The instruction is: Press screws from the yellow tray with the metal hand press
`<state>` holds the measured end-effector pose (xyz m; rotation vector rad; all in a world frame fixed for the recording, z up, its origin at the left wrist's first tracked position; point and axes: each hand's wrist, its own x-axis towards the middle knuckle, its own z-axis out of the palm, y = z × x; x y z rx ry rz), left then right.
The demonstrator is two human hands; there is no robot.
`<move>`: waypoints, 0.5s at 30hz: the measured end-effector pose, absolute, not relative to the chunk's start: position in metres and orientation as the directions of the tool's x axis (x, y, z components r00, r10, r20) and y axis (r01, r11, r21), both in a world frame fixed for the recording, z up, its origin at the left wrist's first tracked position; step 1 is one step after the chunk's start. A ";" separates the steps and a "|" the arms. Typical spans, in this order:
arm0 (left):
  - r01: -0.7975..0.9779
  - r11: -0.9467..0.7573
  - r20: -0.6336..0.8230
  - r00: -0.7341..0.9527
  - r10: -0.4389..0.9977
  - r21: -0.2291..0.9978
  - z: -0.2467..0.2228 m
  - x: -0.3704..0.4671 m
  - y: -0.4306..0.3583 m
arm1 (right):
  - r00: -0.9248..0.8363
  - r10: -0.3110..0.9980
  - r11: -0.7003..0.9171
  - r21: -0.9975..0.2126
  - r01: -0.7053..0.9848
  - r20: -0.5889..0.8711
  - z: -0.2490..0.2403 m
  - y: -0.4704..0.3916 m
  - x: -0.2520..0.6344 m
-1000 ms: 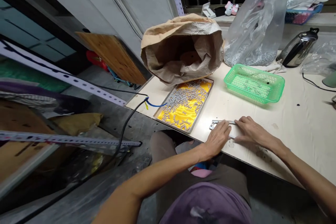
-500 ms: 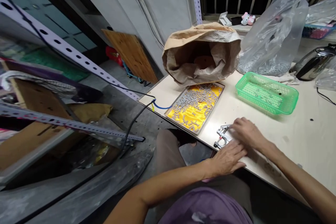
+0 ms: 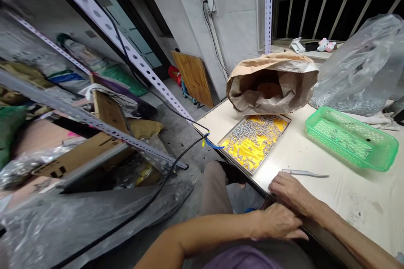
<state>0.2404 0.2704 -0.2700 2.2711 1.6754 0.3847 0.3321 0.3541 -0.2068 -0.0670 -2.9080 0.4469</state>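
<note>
My left hand [image 3: 279,220] is closed, knuckles up, just below the table's front edge; whatever it grips, if anything, is hidden. Beside it, my right hand [image 3: 290,192] rests at the edge with its fingers curled down, and their contents are also out of sight. Behind the right hand lies a slim grey pointed metal piece [image 3: 307,173], like a blade or tool handle, apart from the fingers. To the left, a shallow tray [image 3: 252,172] with a yellow lining holds many small metal screw-like parts [image 3: 249,130].
An open brown paper sack [image 3: 271,63] stands behind the tray. A green basket [image 3: 378,162] with a few small parts sits at the right, a clear plastic bag [image 3: 362,67] behind it. A black cable [image 3: 167,159] reaches the table's left corner. Metal shelving [image 3: 151,77] stands left.
The view has swung left. Both hands have drawn back to the table's front edge. The metal clamp-like tool beside them is no longer visible; a slim grey metal piece now shows.
</note>
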 end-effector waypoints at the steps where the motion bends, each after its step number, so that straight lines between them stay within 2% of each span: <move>1: 0.892 -0.249 0.063 0.244 0.968 0.377 -0.268 0.237 0.271 | -0.962 0.070 0.946 -0.323 -0.020 0.263 -0.203 0.350 0.329; 3: 0.877 -0.296 0.138 0.262 0.955 0.379 -0.261 0.230 0.272 | -0.891 0.136 0.932 -0.362 -0.033 0.432 -0.191 0.350 0.325; 4: 0.847 -0.373 0.187 0.325 0.927 0.379 -0.256 0.226 0.273 | -0.833 0.217 0.926 -0.378 0.011 0.509 -0.184 0.355 0.326; 6: 0.804 -0.480 0.275 0.402 0.873 0.351 -0.243 0.213 0.279 | -0.678 0.415 0.897 -0.396 0.195 0.607 -0.168 0.377 0.336; 7: 0.824 -0.460 0.295 0.372 0.880 0.331 -0.237 0.202 0.283 | -0.590 0.514 0.858 -0.393 0.331 0.623 -0.161 0.393 0.346; 9: 0.934 -0.217 0.294 0.131 0.947 0.284 -0.225 0.173 0.294 | -0.416 0.656 0.725 -0.372 0.579 0.631 -0.148 0.432 0.372; 11: 0.970 0.026 0.200 -0.076 0.977 0.241 -0.219 0.141 0.308 | -0.314 0.735 0.595 -0.349 0.724 0.601 -0.141 0.469 0.400; 13: 0.972 0.114 0.081 -0.133 0.988 0.204 -0.218 0.115 0.320 | -0.369 0.771 0.548 -0.245 0.800 0.519 -0.140 0.493 0.423; 15: 0.983 0.095 0.013 -0.099 0.995 0.154 -0.221 0.101 0.329 | -0.444 0.790 0.537 -0.126 0.834 0.424 -0.144 0.497 0.435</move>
